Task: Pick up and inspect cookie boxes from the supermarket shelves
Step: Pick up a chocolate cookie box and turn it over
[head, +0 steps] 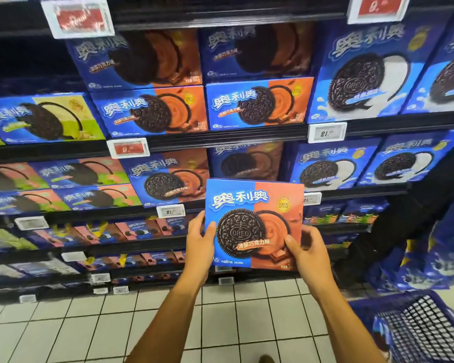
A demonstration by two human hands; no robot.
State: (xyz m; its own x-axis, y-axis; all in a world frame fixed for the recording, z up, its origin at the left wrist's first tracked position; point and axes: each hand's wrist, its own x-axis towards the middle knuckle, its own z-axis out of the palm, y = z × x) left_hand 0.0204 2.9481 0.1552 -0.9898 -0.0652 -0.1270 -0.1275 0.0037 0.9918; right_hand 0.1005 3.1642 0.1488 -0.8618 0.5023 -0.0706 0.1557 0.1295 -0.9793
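Observation:
A blue and orange chocolate cookie box (254, 205) is held upright in front of the shelves, its printed front facing me. My left hand (198, 241) grips its left edge, thumb on the front. My right hand (306, 251) grips its lower right corner, thumb on the front too. Behind it, the shelves (247, 138) carry more boxes of the same kind (152, 111), green-fronted ones (45, 119) at the left and blue and white ones (362, 74) at the right.
Price tags (326, 132) hang on the shelf rails. Lower shelves hold small packs (131, 229). A blue mesh shopping basket (417, 328) stands at the lower right on the white tiled floor (89, 331). A dark figure (404, 218) stands at the right beside blue bags.

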